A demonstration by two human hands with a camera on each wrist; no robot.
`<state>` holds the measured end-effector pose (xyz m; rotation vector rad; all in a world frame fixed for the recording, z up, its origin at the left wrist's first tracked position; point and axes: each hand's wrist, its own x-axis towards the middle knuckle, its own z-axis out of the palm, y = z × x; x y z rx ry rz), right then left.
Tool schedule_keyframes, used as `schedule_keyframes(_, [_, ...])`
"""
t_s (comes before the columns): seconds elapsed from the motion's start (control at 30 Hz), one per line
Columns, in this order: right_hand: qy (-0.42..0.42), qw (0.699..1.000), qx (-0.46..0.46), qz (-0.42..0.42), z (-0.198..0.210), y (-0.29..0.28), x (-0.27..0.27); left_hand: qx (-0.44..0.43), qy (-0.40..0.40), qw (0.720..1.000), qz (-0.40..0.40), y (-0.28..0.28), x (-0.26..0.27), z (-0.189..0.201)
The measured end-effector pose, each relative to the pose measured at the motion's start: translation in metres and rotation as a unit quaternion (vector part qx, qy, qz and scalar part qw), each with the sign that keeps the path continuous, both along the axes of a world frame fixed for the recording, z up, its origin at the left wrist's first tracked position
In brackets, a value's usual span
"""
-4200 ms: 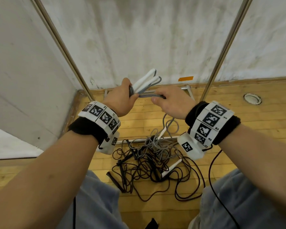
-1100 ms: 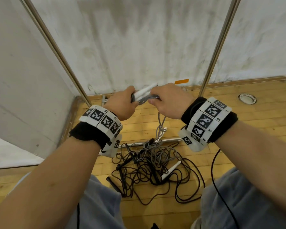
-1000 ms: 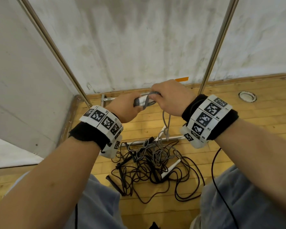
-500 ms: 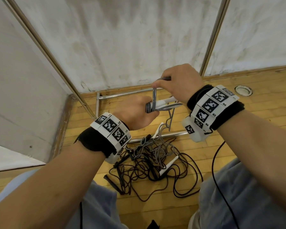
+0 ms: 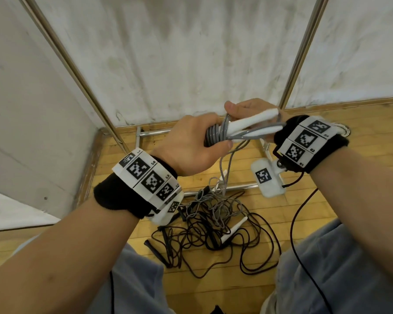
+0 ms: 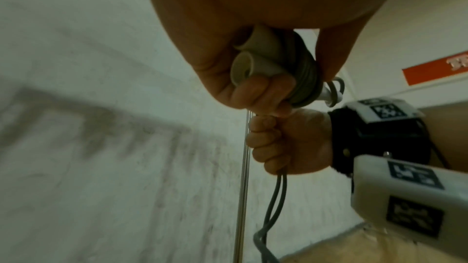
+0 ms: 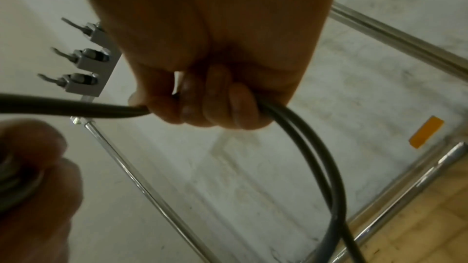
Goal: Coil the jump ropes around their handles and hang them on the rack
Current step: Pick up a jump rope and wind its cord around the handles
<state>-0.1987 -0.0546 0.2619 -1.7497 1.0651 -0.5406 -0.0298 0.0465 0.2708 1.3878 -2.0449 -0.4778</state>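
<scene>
My left hand [image 5: 191, 143] grips two white jump-rope handles [image 5: 252, 122] held together, their tips pointing right. Several turns of grey rope [image 5: 214, 134] are wound round the handles beside my thumb. The left wrist view shows the handle ends [image 6: 247, 65] in my curled fingers and the coil [image 6: 303, 79] behind them. My right hand [image 5: 247, 108] is behind the handles and grips the doubled grey rope [image 7: 316, 147] in its curled fingers [image 7: 207, 111]. The slack grey rope [image 5: 227, 168] hangs down to the floor.
A tangled pile of black and grey ropes [image 5: 213, 225] with a loose white handle [image 5: 234, 230] lies on the wooden floor between my knees. Chrome rack poles [image 5: 77, 71] [image 5: 304, 53] rise against the white wall. Rack hooks [image 7: 83, 67] show in the right wrist view.
My right hand has carried the grey rope from above the handles to behind them, and the coil has grown. The handles have risen and now point right.
</scene>
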Motion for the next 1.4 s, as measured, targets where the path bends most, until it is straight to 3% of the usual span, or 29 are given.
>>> schedule_keyframes(0.1, [0.032, 0.998, -0.016, -0.054, -0.016, 0.002, 0.004, 0.003, 0.056, 0.998, 0.037, 0.0, -0.001, 0.004])
schedule_keyframes(0.17, [-0.016, 0.997, 0.026, -0.07, -0.022, 0.012, 0.015, 0.005, 0.094, 0.994, 0.061, -0.002, -0.001, 0.006])
schedule_keyframes(0.27, [-0.104, 0.988, 0.107, -0.029, -0.027, 0.025, 0.034, 0.018, 0.156, 0.98, 0.119, -0.007, 0.004, 0.008])
schedule_keyframes(0.43, [-0.135, 0.977, 0.163, -0.005, -0.03, 0.04, 0.05, 0.043, 0.295, 0.944, 0.143, -0.015, 0.012, 0.004])
schedule_keyframes(0.57, [-0.079, 0.993, 0.092, -0.012, -0.027, 0.047, 0.053, 0.056, 0.347, 0.921, 0.167, -0.022, 0.016, 0.004])
schedule_keyframes(0.77, [0.006, 0.992, -0.118, -0.035, -0.028, 0.051, 0.052, 0.055, 0.308, 0.932, 0.182, -0.03, 0.02, 0.0])
schedule_keyframes(0.93, [0.061, 0.991, -0.114, -0.037, -0.027, 0.042, 0.041, 0.031, 0.272, 0.937, 0.217, -0.034, 0.032, -0.002])
schedule_keyframes(1.1, [0.102, 0.985, -0.137, -0.038, -0.028, 0.04, 0.038, 0.009, 0.065, 0.961, 0.268, -0.039, 0.051, -0.018])
schedule_keyframes(1.2, [0.115, 0.982, -0.149, -0.018, -0.021, 0.038, 0.036, 0.006, -0.071, 0.961, 0.268, -0.04, 0.057, -0.03])
schedule_keyframes(1.4, [0.141, 0.974, -0.176, 0.027, -0.012, 0.042, 0.034, 0.044, -0.116, 0.958, 0.258, -0.041, 0.052, -0.043])
